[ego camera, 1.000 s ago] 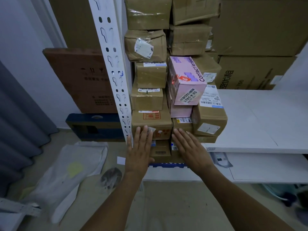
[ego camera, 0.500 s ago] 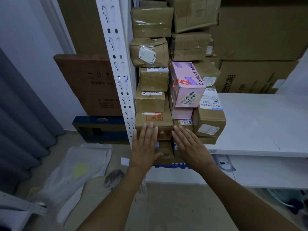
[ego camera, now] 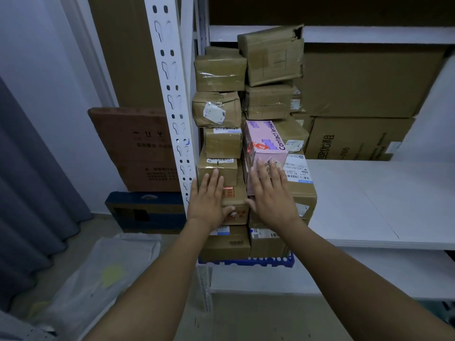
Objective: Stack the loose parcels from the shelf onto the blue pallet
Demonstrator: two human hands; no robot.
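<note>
Squaring parcels [ego camera: 222, 148] on the blue pallet [ego camera: 246, 262]
Left hand [ego camera: 206, 203], right hand [ego camera: 273, 200] pressed flat, fingers [ego camera: 216, 177] straight, holding nothing.

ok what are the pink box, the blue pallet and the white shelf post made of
Pink box: printed cardboard, matte, with folded edges. Blue pallet: likely moulded plastic, given its grid of holes. White shelf post: probably painted metal, punched with keyhole slots.
</note>
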